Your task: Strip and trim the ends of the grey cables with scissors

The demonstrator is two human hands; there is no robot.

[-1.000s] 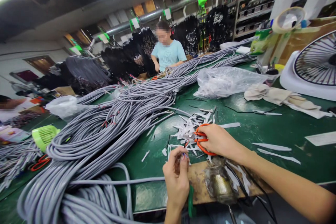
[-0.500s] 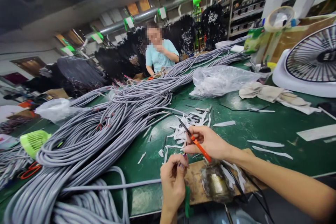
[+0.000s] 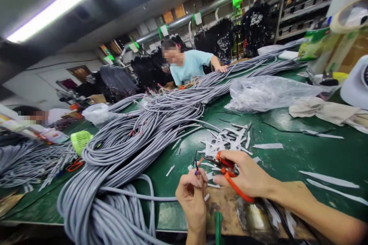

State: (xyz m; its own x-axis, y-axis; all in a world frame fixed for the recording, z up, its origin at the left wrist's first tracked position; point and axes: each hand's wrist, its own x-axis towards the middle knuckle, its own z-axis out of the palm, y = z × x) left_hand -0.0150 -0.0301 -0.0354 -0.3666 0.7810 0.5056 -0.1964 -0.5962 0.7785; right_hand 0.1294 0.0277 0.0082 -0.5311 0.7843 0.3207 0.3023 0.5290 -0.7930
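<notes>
Green tabletop (image 3: 290, 160) spreads across the lower half of the frame, a heap of grey cables (image 3: 83, 187) sweeping over its left and centre, with a co-worker in a light blue shirt (image 3: 189, 65) at upper centre. Just below mid-frame, the left hand (image 3: 191, 197) pinches thin wires (image 3: 196, 162) between thumb and fingers; the black one stands nearly upright above the fingertips, the red one leans toward the upper right. One grey cable (image 3: 163, 199) runs level to that hand from the left of the frame, its end hidden by the fingers. On the other side, the right hand (image 3: 247, 172) is wrapped around orange-handled scissors (image 3: 237, 187), whose blades point left, crosswise to the wires and just beside the red tip; whether the blades are parted I cannot tell
</notes>
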